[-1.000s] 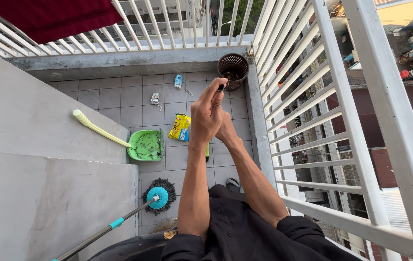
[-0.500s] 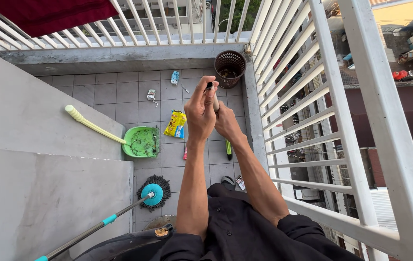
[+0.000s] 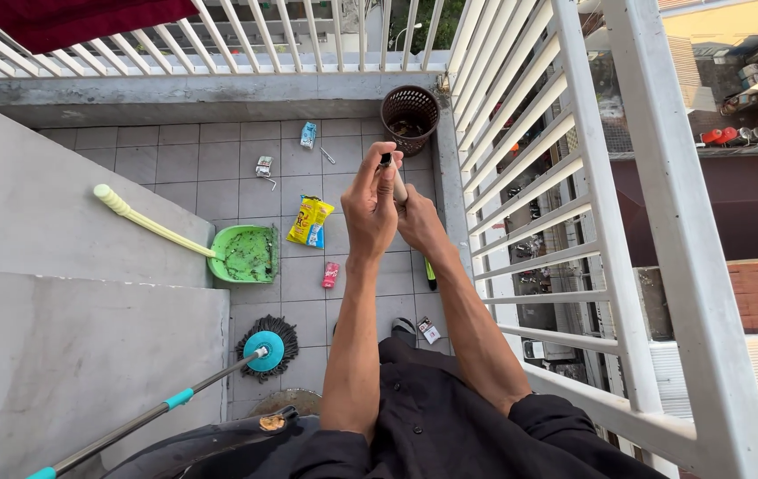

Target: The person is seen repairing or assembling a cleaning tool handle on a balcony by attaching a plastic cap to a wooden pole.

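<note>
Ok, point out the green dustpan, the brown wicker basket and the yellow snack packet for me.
green dustpan [image 3: 246, 255], head view, on its pan.
brown wicker basket [image 3: 410, 108], head view, on its rim.
yellow snack packet [image 3: 310, 222], head view, on its middle.

One head-worn camera looked steeply down, near the raised hands, over the tiled floor [image 3: 219, 168] toward the far railing [image 3: 308, 40].

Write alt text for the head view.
Seen from above on a tiled balcony, a person's left hand and right hand grip the top of a long handle. On the floor below lie a green dustpan, a yellow packet, a mop and a brown basket by the white railing.
</note>
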